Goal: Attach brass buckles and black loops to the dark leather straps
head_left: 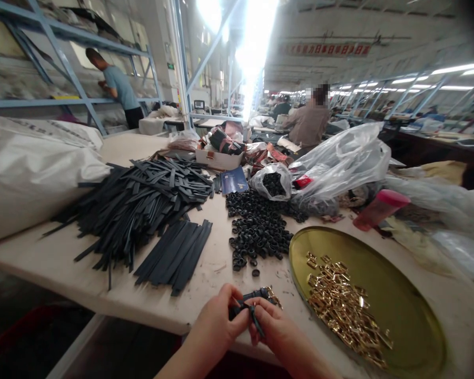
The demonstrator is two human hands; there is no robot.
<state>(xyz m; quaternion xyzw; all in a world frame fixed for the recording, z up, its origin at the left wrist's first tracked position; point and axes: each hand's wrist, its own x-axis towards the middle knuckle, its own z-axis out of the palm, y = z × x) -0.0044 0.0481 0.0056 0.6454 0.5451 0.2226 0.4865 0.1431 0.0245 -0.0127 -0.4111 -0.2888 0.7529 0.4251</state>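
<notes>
My left hand [217,318] and my right hand [272,326] meet at the near table edge, both closed on one short black strap [249,306] that carries a gold buckle [272,296] at its far end. The fingers pinch the strap between the two hands. Just right of them lies a round gold tray [411,295] with several gold buckles [342,305] heaped in it. Ahead of my hands sits a pile of small black loops [258,229]. To the left lie neat black straps [177,255] and a big loose heap of black straps [142,200].
A large white sack [27,168] fills the table's left side. Clear plastic bags [339,158], a pink bottle [379,209], a blue booklet [234,180] and a cardboard box [217,158] crowd the far side. One person [310,121] sits beyond; another person [118,87] stands at metal shelving.
</notes>
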